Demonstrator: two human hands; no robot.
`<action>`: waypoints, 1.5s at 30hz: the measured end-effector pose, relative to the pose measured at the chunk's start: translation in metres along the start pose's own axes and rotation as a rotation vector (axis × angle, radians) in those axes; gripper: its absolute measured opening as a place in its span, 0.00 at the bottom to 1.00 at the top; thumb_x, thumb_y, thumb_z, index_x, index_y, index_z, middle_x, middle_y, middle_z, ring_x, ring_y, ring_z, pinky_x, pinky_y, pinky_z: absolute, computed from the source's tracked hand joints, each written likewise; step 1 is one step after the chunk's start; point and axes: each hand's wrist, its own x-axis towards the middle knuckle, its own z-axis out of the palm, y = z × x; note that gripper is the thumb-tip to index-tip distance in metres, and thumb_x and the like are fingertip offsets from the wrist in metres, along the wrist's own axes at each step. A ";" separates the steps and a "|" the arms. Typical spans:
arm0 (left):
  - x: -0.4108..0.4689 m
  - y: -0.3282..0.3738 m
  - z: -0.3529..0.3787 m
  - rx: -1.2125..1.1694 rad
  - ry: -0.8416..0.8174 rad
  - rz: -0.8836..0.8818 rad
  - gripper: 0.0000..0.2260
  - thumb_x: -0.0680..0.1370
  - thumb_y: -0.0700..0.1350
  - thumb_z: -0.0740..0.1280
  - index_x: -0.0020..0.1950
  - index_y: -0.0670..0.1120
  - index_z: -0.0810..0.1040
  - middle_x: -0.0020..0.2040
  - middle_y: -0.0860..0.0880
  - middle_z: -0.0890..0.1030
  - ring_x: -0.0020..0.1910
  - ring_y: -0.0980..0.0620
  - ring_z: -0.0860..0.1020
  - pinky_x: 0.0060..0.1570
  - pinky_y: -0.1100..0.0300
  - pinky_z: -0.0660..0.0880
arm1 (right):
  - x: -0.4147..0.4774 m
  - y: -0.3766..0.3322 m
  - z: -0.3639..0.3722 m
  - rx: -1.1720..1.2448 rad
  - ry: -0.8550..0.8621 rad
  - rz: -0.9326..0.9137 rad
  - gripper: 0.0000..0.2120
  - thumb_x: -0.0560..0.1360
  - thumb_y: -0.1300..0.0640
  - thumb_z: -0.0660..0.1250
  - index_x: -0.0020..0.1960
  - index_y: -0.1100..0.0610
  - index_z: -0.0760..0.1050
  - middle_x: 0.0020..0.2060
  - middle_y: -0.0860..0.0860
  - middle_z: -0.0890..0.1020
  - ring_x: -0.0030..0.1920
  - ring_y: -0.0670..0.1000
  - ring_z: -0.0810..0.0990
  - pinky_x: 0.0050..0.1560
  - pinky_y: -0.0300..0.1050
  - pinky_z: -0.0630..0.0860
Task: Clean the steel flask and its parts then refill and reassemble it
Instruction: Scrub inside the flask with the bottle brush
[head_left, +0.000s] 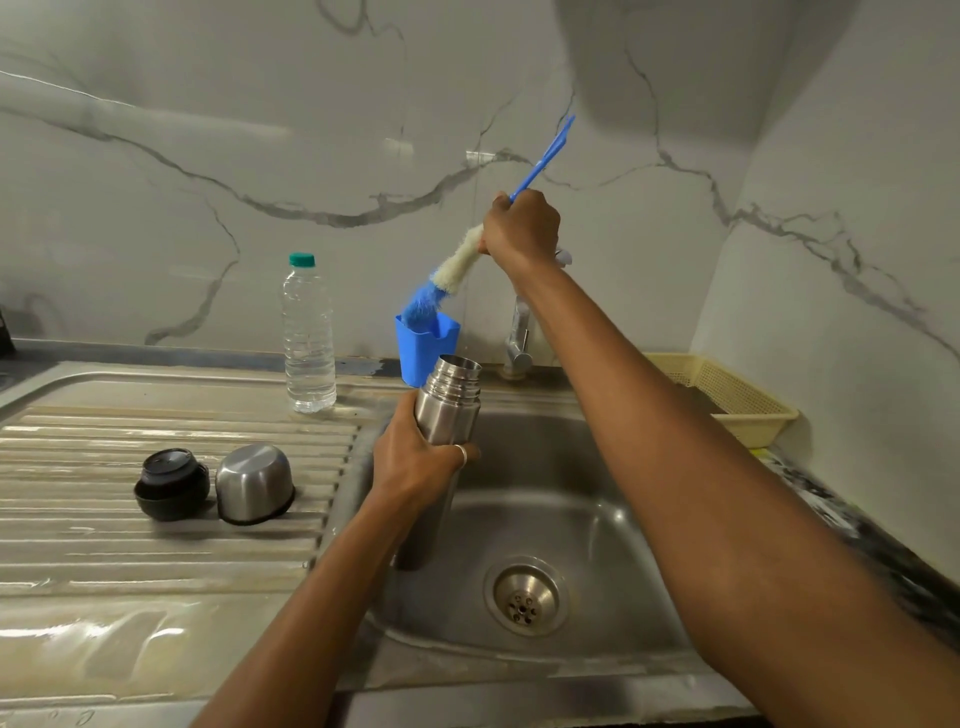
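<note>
Left hand (415, 462) is gripping the open steel flask (447, 410) mid-body, holding it upright over the sink (597, 519). Right hand (522, 228), above and behind the flask, is clenching a blue bottle brush (452, 273), bristles dipping into a blue cup (428, 351). Black stopper (171, 484) and steel cap (254, 483) are lying left of the left hand on the surface (130, 571).

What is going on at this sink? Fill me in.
A person is washing a steel flask. The left hand holds the open flask over the sink basin; the right hand grips a blue bottle brush, its tip at a blue cup. The black stopper and steel cap lie on the drainboard.
</note>
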 end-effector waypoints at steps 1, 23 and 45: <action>0.000 0.000 0.000 0.000 0.006 0.002 0.27 0.67 0.43 0.81 0.60 0.51 0.72 0.50 0.51 0.79 0.46 0.52 0.78 0.41 0.57 0.72 | -0.001 0.001 0.000 0.011 0.009 0.006 0.16 0.86 0.54 0.56 0.59 0.64 0.77 0.53 0.57 0.84 0.53 0.54 0.83 0.47 0.41 0.73; 0.001 0.000 -0.002 0.007 0.030 0.025 0.28 0.68 0.42 0.81 0.61 0.50 0.70 0.49 0.52 0.77 0.44 0.57 0.75 0.38 0.64 0.69 | -0.024 0.020 -0.049 0.332 0.240 -0.018 0.18 0.81 0.50 0.55 0.38 0.55 0.75 0.32 0.53 0.84 0.39 0.58 0.85 0.49 0.60 0.82; -0.009 0.002 0.013 0.211 -0.049 0.229 0.30 0.66 0.39 0.81 0.61 0.52 0.70 0.44 0.60 0.76 0.40 0.64 0.74 0.34 0.75 0.68 | -0.106 0.082 -0.182 0.464 0.243 0.049 0.14 0.83 0.55 0.60 0.41 0.57 0.76 0.29 0.52 0.79 0.27 0.48 0.76 0.28 0.42 0.74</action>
